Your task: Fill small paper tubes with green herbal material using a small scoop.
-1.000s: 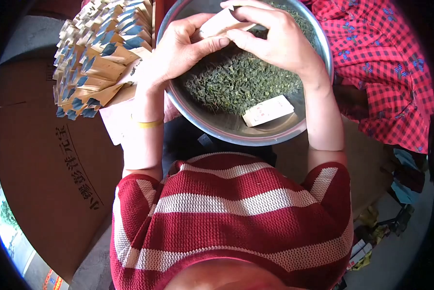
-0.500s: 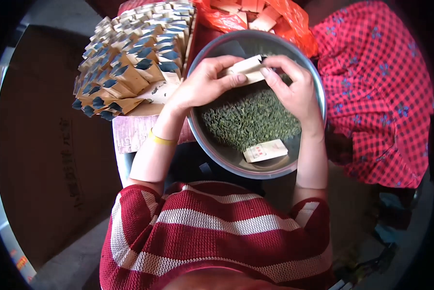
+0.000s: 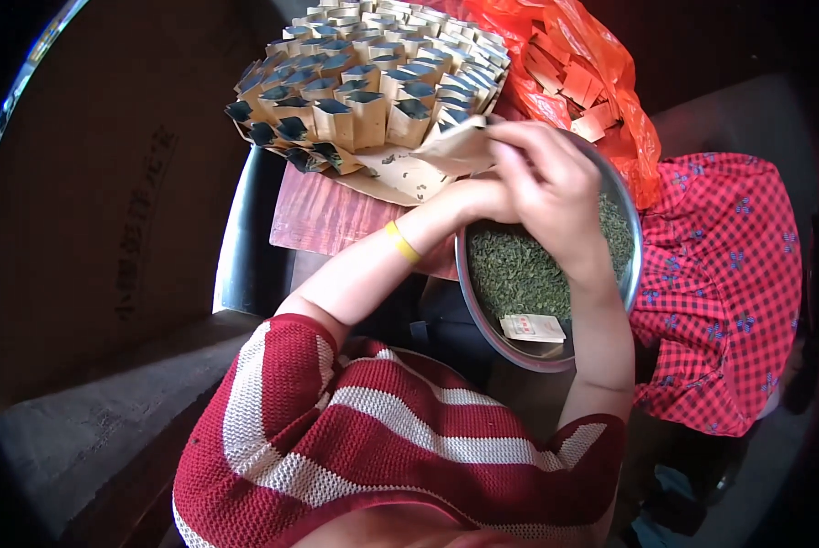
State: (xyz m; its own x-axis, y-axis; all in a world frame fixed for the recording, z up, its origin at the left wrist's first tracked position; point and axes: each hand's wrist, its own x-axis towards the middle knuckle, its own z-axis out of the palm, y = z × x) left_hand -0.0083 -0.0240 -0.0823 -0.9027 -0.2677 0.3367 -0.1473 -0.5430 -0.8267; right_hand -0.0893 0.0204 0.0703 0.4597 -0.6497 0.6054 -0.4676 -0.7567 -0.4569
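**Both hands on one little paper pouch, right at the rim of the tea bowl**

So the right hand [image 3: 551, 187] is curled over the top of a small tan paper pouch [image 3: 460, 146], fingers bent down and pinching it. The left hand [image 3: 483, 196] is mostly hidden underneath the right one, so I can only see part of it, but it looks closed on the same pouch from below. The pouch sits at the fingertips, tilted, poking out toward the left of the hands.

Directly under the right hand and wrist is a round metal bowl [image 3: 630, 274] full of loose green tea leaves [image 3: 519, 269]. The right forearm crosses over the bowl's near side and blocks a good chunk of it. Lying on the leaves close to the forearm there's a flat pale packet [image 3: 533, 327].

Just past the fingertips, up and left, is a big packed cluster of open standing pouches [image 3: 364, 82], same tan paper with dark insides, sitting on a reddish wooden counter [image 3: 323, 215]. The held pouch is right at the edge of that cluster, can't tell if it's touching.

Beyond the hands to the right there's an orange plastic bag [image 3: 601, 68] with flat tan pouches in it, and next to the bowl someone in a red checked garment [image 3: 720, 283].

Left wrist has a yellow band [image 3: 402, 242]; both forearms come up from the striped red sleeves.
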